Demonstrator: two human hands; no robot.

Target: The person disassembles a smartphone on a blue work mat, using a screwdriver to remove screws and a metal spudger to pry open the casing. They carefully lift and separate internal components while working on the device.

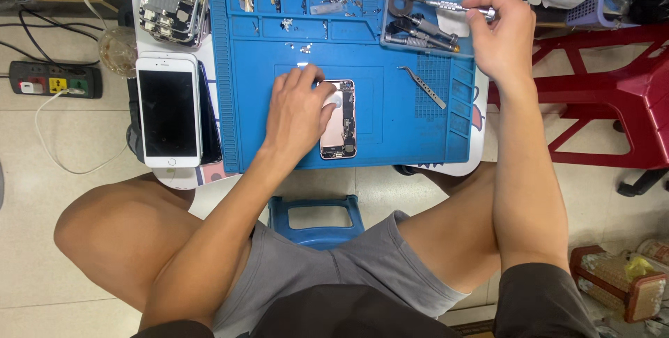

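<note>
Your left hand (298,111) lies flat, fingers together, on the opened phone body (339,122), which sits on the blue mat (390,125) under and just right of that hand; its long axis runs away from you, camera end farthest. Your right hand (498,31) is clamped on a silver screwdriver (453,7), its shaft pointing left over the clear tray (425,24). Tweezers (423,87) lie between both hands.
</note>
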